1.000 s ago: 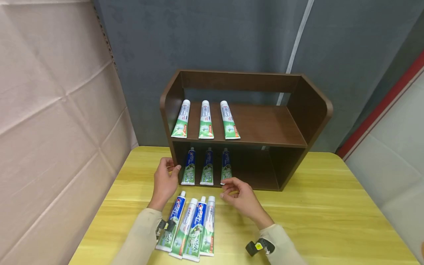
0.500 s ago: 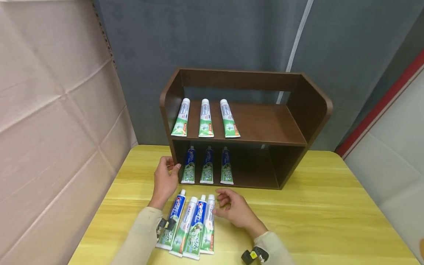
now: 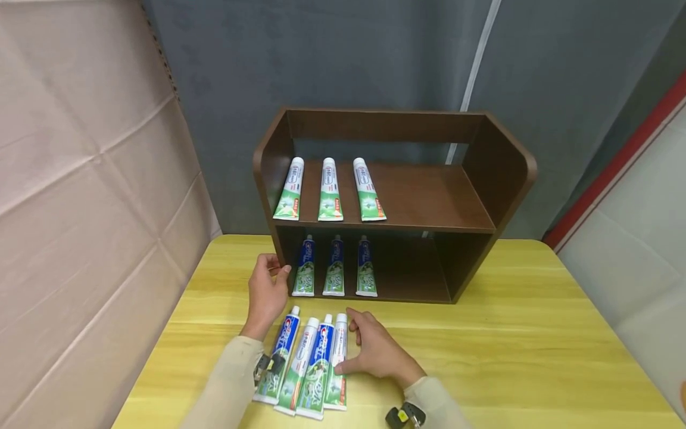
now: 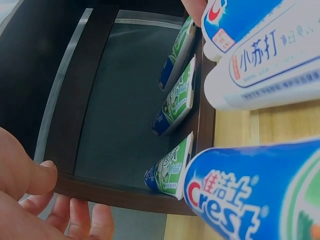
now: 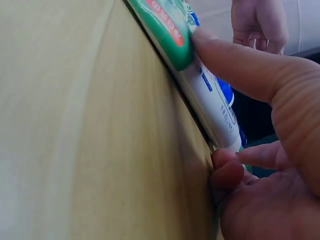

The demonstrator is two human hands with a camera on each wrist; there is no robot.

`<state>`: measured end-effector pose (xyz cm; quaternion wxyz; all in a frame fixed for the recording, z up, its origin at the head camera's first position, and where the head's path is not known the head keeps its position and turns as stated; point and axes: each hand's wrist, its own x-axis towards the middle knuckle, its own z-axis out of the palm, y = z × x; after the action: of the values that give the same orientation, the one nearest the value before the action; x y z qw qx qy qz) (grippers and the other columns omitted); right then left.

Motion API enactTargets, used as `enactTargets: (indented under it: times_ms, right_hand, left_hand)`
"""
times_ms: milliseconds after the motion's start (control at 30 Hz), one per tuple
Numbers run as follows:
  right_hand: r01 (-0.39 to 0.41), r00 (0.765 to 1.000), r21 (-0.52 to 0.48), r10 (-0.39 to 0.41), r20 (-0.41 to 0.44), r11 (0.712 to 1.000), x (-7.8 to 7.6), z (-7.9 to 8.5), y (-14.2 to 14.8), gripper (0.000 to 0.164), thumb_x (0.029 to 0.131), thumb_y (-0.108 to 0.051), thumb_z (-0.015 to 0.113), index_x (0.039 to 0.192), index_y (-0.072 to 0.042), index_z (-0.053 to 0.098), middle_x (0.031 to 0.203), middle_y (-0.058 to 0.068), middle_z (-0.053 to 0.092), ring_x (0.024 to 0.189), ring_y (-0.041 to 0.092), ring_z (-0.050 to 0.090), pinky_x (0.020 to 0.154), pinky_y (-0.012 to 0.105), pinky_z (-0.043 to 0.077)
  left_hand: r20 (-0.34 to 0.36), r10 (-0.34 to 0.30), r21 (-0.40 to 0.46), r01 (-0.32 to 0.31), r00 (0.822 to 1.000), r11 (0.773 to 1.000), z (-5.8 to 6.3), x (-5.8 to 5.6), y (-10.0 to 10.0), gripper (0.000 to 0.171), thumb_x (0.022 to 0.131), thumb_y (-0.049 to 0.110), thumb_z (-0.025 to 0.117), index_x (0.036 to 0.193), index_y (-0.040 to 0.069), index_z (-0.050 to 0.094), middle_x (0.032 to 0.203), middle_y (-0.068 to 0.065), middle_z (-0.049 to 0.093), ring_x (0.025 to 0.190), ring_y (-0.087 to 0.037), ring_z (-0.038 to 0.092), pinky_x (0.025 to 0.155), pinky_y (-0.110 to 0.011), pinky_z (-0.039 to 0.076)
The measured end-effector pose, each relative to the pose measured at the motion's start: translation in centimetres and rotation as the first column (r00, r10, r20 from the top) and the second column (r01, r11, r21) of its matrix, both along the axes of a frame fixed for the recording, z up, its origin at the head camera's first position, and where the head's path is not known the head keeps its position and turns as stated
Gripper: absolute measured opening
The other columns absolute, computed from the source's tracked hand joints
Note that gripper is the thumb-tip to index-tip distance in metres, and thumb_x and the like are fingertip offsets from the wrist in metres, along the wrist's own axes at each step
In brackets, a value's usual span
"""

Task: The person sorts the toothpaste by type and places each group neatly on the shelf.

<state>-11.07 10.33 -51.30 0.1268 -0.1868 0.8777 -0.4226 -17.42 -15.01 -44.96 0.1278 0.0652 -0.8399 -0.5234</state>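
Observation:
My left hand [image 3: 267, 296] grips the lower left side panel of a brown two-tier shelf [image 3: 423, 193], thumb in front and fingers behind. Four would be too exact, so several toothpaste tubes lie fanned on the table before it. Rightmost is a white-and-green toothpaste tube [image 3: 340, 345]; my right hand [image 3: 379, 351] has its thumb on the body and curled fingers at the cap. In the right wrist view, the thumb [image 5: 240, 65] overlaps this tube. Beside it lie a blue Crest tube [image 3: 320, 357], another white-and-green tube [image 3: 302, 357] and another Crest tube [image 3: 288, 339], partly hidden by the left wrist strap.
Three white-and-green tubes, one of them the middle tube [image 3: 330, 190], lie on the upper tier's left. Three Crest tubes, including the right one [image 3: 367, 268], lie below them. The yellow wooden table [image 3: 514, 345] extends right; a grey curtain [image 3: 375, 53] hangs behind.
My right hand has moved from the lower tier's right Crest tube down and left to the rightmost tube on the table. The left hand stays on the shelf.

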Motion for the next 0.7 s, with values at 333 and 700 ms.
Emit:
enactTargets:
  times_ms: [333, 700]
  right_hand:
    - [0.000, 1.000, 0.018, 0.000, -0.005, 1.000, 0.17, 0.55, -0.28, 0.120, 0.062, -0.049, 0.102, 0.156, -0.009, 0.038, 0.122, 0.006, 0.058, 0.107, 0.020, 0.056, 0.095, 0.043, 0.054]
    - [-0.031, 0.999, -0.094, 0.034, 0.034, 0.995, 0.86, 1.05, -0.14, 0.114, 0.070, -0.034, 0.099, 0.155, -0.016, 0.026, 0.093, 0.000, 0.065, 0.078, 0.011, 0.056, 0.069, 0.025, 0.050]
  left_hand:
    - [-0.002, 0.007, -0.007, -0.007, 1.000, 1.000, 0.09, 0.04, 0.02, 0.032, 0.109, 0.013, 0.057, 0.138, 0.002, 0.048, 0.133, -0.019, 0.058, 0.126, -0.038, 0.058, 0.111, -0.055, 0.052]
    - [-0.001, 0.007, -0.001, -0.007, 1.000, 1.000, 0.07, 0.05, 0.10, 0.032, 0.110, 0.012, 0.057, 0.139, 0.001, 0.047, 0.135, -0.020, 0.057, 0.129, -0.039, 0.058, 0.113, -0.056, 0.051]
